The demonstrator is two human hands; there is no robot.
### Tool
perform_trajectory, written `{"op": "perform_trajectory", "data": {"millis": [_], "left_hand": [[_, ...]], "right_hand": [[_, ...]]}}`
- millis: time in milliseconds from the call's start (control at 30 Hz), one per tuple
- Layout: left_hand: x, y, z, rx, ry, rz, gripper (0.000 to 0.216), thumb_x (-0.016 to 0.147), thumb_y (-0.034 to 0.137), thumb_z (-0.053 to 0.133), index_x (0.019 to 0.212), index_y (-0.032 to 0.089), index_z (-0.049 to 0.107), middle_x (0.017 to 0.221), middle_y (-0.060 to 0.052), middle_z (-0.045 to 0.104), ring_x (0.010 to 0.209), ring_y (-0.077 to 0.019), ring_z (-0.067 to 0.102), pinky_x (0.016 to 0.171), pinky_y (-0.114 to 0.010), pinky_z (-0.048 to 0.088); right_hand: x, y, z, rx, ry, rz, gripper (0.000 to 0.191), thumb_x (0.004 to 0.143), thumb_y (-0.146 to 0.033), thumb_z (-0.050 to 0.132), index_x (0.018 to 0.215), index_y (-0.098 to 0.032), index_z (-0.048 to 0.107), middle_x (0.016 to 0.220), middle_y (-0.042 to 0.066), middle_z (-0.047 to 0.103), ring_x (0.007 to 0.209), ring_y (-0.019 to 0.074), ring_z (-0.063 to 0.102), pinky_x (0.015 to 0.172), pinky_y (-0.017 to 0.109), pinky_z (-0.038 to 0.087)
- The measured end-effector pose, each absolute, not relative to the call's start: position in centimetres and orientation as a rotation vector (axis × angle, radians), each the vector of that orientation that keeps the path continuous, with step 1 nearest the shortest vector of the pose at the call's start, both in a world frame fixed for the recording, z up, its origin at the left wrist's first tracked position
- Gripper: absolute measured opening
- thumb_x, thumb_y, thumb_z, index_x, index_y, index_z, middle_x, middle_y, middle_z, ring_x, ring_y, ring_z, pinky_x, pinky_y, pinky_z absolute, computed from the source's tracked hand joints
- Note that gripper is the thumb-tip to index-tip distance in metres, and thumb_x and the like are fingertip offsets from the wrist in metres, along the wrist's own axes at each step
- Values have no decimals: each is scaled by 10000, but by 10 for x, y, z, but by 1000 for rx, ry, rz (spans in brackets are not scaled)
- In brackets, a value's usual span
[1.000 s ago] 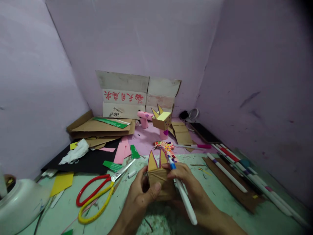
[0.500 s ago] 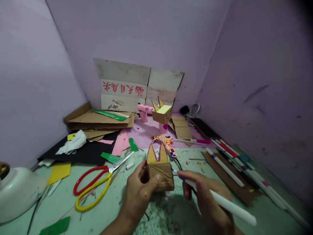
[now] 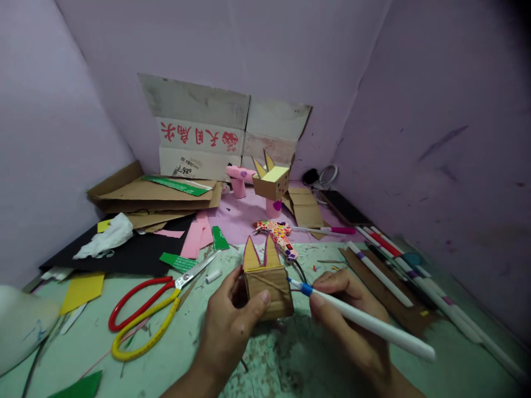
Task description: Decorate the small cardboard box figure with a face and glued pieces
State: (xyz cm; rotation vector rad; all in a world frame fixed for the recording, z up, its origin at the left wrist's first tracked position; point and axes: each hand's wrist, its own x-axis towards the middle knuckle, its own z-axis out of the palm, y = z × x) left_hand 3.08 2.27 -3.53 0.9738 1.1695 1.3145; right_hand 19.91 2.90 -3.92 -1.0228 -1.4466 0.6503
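My left hand (image 3: 232,318) grips a small brown cardboard box (image 3: 269,290) by its left side, thumb across the front. Two pointed yellow ears edged in purple stand up from the box's top. Between the thumb and fingers of my right hand (image 3: 352,315) is a white marker (image 3: 373,323) with a blue collar. Its tip is at the box's upper right edge; whether it touches I cannot tell. Behind the box lies a colourful patterned glue gun (image 3: 280,235) with a black cord. A loose white cap (image 3: 213,277) rests left of my left hand.
Red-and-yellow-handled scissors (image 3: 145,315) lie at left, near paper scraps and a white bowl-like object (image 3: 25,326). Farther back stands a similar eared box (image 3: 271,185) on a pink support. Several markers (image 3: 381,279) and a phone-like dark slab (image 3: 346,207) line the right side.
My right hand has shifted its grip on the marker, and the blue collar now shows. The marker tip stays near the box's right edge. The camera view has shifted slightly.
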Motion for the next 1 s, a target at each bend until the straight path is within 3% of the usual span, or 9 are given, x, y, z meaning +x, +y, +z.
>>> {"op": "perform_trajectory", "data": {"millis": [400, 733, 1000], "left_hand": [[37, 20, -30, 928, 1191, 1369, 516, 664, 291, 757, 1126, 114, 609, 1047, -106, 731, 936, -272, 681, 777, -308, 554], [34, 20, -34, 973, 1193, 1333, 668, 695, 309, 742, 1268, 62, 503, 1126, -141, 698, 1003, -271, 661, 823, -299, 540], [37, 19, -33, 952, 1203, 1380, 640, 670, 298, 761, 1225, 63, 545, 1070, -133, 721, 956, -272, 676, 771, -297, 563]], "right_hand": [[190, 29, -34, -1016, -1475, 551, 135, 803, -229, 574, 679, -219, 525, 530, -36, 533, 447, 122, 475, 440, 246, 353], [187, 27, -31, -1050, -1463, 546, 150, 796, -257, 571, 666, -223, 505, 536, -33, 519, 460, 129, 472, 459, 257, 340], [184, 27, -33, -1098, -1467, 528, 151, 805, -271, 552, 669, -226, 503, 538, -37, 513, 461, 123, 459, 462, 259, 327]]}}
